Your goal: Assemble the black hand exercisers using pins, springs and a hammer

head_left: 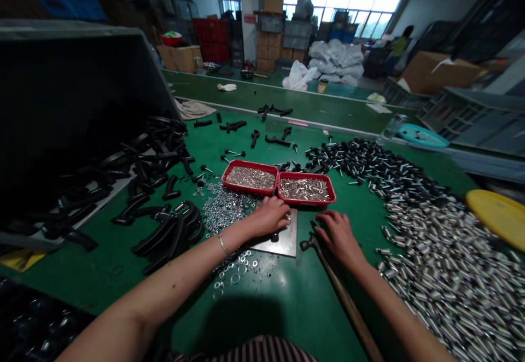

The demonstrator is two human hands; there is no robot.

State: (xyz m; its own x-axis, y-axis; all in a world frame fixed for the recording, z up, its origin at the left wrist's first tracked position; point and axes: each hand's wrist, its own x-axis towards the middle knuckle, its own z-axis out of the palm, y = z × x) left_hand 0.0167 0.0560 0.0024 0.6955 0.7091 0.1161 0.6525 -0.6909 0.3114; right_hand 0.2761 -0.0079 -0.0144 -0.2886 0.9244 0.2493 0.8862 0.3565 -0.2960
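Observation:
My left hand (268,217) is over a flat metal plate (287,244), its fingers curled on a black handle (274,237) mostly hidden beneath the palm. Something small and shiny shows at its fingertips. My right hand (338,233) is just right of the plate, fingers apart and a little bent, beside the hammer (334,282), whose head points at the plate. Beyond both hands, two red trays, the left tray (225,180) and the right tray (333,198), hold small metal pieces. Loose nuts and washers (225,209) lie left of the plate.
Black handles (164,231) are heaped at left, spilling from a tipped grey crate (153,64). On the right lie black-headed bolts (361,159) and a large pile of metal sleeves (455,258), near a yellow lid (498,217). A person (397,47) is far back.

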